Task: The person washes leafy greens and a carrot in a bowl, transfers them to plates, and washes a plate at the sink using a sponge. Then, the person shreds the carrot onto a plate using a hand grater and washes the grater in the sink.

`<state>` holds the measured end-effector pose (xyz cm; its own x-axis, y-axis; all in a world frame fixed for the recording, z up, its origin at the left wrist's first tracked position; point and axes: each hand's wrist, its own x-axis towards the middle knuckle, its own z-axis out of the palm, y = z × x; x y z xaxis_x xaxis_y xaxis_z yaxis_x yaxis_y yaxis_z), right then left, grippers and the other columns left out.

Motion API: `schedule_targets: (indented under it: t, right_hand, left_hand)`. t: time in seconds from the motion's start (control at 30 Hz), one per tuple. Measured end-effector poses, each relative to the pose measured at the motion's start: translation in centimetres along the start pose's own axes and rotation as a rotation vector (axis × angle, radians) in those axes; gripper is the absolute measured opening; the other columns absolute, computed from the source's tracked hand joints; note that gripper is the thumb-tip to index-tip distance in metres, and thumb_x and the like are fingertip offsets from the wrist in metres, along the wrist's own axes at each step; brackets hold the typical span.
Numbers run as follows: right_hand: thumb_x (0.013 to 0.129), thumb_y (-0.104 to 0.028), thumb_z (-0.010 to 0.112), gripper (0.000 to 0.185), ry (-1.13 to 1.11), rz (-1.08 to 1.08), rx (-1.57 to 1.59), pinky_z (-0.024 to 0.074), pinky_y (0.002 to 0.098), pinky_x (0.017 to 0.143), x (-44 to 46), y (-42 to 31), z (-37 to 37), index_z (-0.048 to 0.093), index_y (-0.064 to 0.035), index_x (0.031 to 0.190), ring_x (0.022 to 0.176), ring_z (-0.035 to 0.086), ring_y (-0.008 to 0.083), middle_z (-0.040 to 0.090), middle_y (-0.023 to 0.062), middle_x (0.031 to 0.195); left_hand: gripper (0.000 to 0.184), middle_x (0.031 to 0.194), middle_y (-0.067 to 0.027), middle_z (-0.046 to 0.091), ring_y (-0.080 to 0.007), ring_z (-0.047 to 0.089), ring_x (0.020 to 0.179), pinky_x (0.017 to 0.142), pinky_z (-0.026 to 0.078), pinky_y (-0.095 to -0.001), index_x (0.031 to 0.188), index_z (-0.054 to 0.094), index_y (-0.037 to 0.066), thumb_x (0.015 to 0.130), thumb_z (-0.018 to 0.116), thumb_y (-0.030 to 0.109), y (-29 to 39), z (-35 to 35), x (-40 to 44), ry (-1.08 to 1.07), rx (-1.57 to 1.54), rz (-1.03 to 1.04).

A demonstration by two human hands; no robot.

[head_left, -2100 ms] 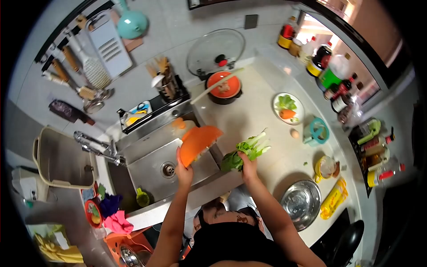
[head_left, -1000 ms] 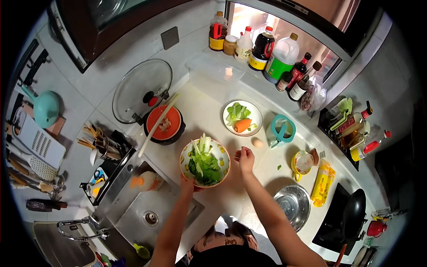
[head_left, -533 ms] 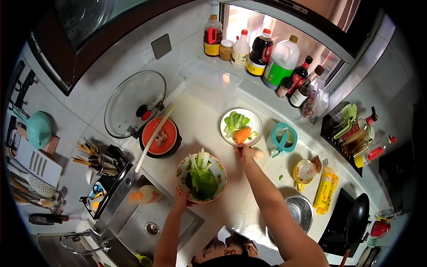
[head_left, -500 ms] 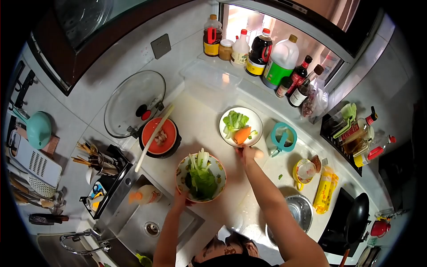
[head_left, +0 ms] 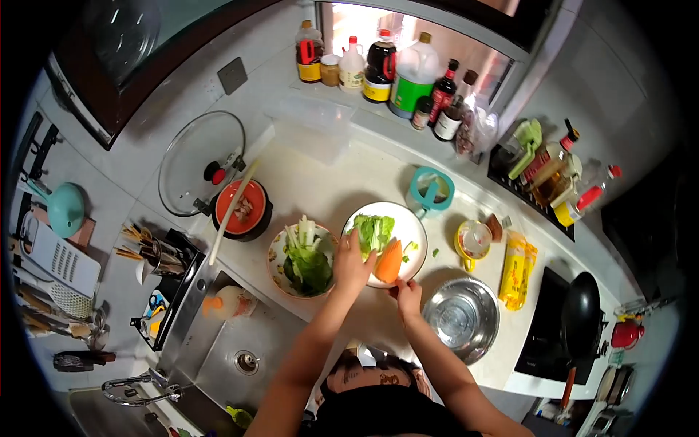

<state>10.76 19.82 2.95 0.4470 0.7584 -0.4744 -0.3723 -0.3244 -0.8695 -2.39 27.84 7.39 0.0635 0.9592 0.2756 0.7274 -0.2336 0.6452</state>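
Observation:
A white plate (head_left: 417, 268) bears cut green lettuce leaves (head_left: 376, 231) and a peeled carrot (head_left: 389, 261), with small green bits beside it. My right hand (head_left: 406, 297) grips the plate's near rim. Over the plate's left edge reaches my left hand (head_left: 352, 264), its fingers and thumb apart beside the lettuce; whether they touch the leaves I cannot tell. Just left of that hand stands a patterned bowl (head_left: 275, 251) full of leafy greens (head_left: 307, 264).
The sink (head_left: 273, 349) lies at lower left, a steel basin (head_left: 462, 320) at right. Behind the bowl are an orange-lined pot (head_left: 251, 195) with a pale stick across it and a glass lid (head_left: 196, 164). A teal-lidded jug (head_left: 429, 191), yellow mug (head_left: 473, 244) and stove with wok (head_left: 580, 313) stand rightward.
The plate has come nearer to me, held by my right hand. My left hand has left the bowl's rim and moved right to the plate. The view has shifted right.

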Motion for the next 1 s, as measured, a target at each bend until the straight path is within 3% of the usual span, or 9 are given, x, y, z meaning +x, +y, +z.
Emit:
schedule_targets:
  t: [0.07, 0.13, 0.33, 0.5, 0.6, 0.77, 0.87, 0.93, 1.0]
  right_hand:
    - [0.086, -0.013, 0.053, 0.020, 0.011, 0.006, -0.033, 0.0482, 0.0255, 0.051, -1.0, 2.5, -2.3, 0.057, 0.0064, 0.086, 0.054, 0.056, 0.0139, 0.059, 0.0093, 0.072]
    - [0.087, -0.012, 0.051, 0.019, -0.010, -0.020, -0.071, 0.0486, 0.0260, 0.052, -2.3, 3.5, -3.6, 0.057, 0.0049, 0.090, 0.058, 0.058, 0.0147, 0.061, 0.0084, 0.075]
    - [0.089, -0.013, 0.048, 0.021, 0.017, 0.176, -0.036, 0.0499, 0.0264, 0.051, -3.3, 6.9, -5.6, 0.056, 0.0064, 0.092, 0.064, 0.059, 0.0179, 0.060, 0.0121, 0.083]
    - [0.089, -0.015, 0.047, 0.023, 0.031, 0.276, -0.049, 0.0512, 0.0270, 0.052, -3.3, 8.3, -5.7, 0.056, 0.0057, 0.093, 0.065, 0.059, 0.0190, 0.060, 0.0126, 0.085]
    - [0.089, -0.018, 0.047, 0.025, -0.063, 0.326, -0.094, 0.0525, 0.0287, 0.054, -3.3, 7.5, -6.3, 0.055, 0.0044, 0.096, 0.069, 0.061, 0.0209, 0.061, 0.0132, 0.087]
    - [0.087, -0.029, 0.050, 0.036, -0.298, 0.643, -0.041, 0.0536, 0.0340, 0.062, -4.6, 3.9, -7.6, 0.050, 0.0008, 0.107, 0.076, 0.063, 0.0240, 0.062, 0.0158, 0.092]
    - [0.085, -0.026, 0.052, 0.035, -0.455, 0.603, -0.087, 0.0533, 0.0318, 0.062, -6.2, 1.3, -9.7, 0.051, 0.0013, 0.107, 0.077, 0.063, 0.0226, 0.062, 0.0152, 0.091]
    - [0.087, -0.019, 0.049, 0.026, -0.370, 0.426, -0.163, 0.0500, 0.0262, 0.053, -7.6, -1.0, -12.2, 0.054, 0.0004, 0.103, 0.069, 0.063, 0.0188, 0.063, 0.0113, 0.080]
    - [0.088, -0.017, 0.046, 0.023, -0.150, 0.142, -0.143, 0.0467, 0.0238, 0.050, -6.6, 0.9, -16.7, 0.055, -0.0002, 0.102, 0.065, 0.062, 0.0153, 0.063, 0.0097, 0.075]
  left_hand:
    - [0.078, 0.112, -0.0269, 0.045, -0.0383, 0.046, 0.104, 0.087, 0.039, -0.0424, 0.131, 0.028, 0.004, 0.072, 0.065, 0.038, 1.5, 3.1, 0.0, -0.167, 0.245, -0.079]
    - [0.077, 0.113, -0.0255, 0.044, -0.0373, 0.047, 0.104, 0.086, 0.041, -0.0406, 0.130, 0.029, 0.005, 0.070, 0.066, 0.036, 3.9, 3.7, -0.5, -0.285, 0.395, -0.169]
    - [0.067, 0.111, -0.0196, 0.047, -0.0340, 0.052, 0.098, 0.078, 0.047, -0.0398, 0.124, 0.035, 0.011, 0.066, 0.069, 0.014, 1.6, 7.5, -2.0, -0.448, 0.123, -0.177]
    - [0.058, 0.099, -0.0193, 0.055, -0.0382, 0.056, 0.086, 0.072, 0.046, -0.0427, 0.117, 0.040, 0.013, 0.064, 0.063, 0.002, 1.5, 4.1, -1.4, -0.101, -0.102, -0.026]
    - [0.056, 0.099, -0.0176, 0.055, -0.0349, 0.056, 0.088, 0.075, 0.046, -0.0395, 0.116, 0.041, 0.013, 0.065, 0.062, 0.001, 1.8, 1.9, -1.1, -0.115, -0.242, -0.049]
    - [0.052, 0.098, -0.0071, 0.052, -0.0163, 0.053, 0.090, 0.077, 0.044, -0.0271, 0.115, 0.041, 0.006, 0.067, 0.056, -0.007, 2.3, 3.5, -3.3, -0.231, -0.664, -0.097]
    - [0.053, 0.098, -0.0077, 0.052, -0.0169, 0.054, 0.090, 0.075, 0.046, -0.0288, 0.114, 0.041, 0.008, 0.066, 0.058, -0.006, 5.6, 6.0, -5.5, -0.357, -0.815, -0.080]
    - [0.054, 0.101, -0.0090, 0.052, -0.0167, 0.053, 0.092, 0.079, 0.044, -0.0286, 0.116, 0.039, 0.008, 0.067, 0.060, -0.002, 9.6, 7.0, -7.2, -0.569, -0.929, -0.293]
    - [0.057, 0.105, -0.0137, 0.052, -0.0220, 0.054, 0.096, 0.083, 0.043, -0.0308, 0.118, 0.038, 0.008, 0.067, 0.064, 0.005, 9.1, 12.7, -9.4, -0.668, -0.764, -0.097]
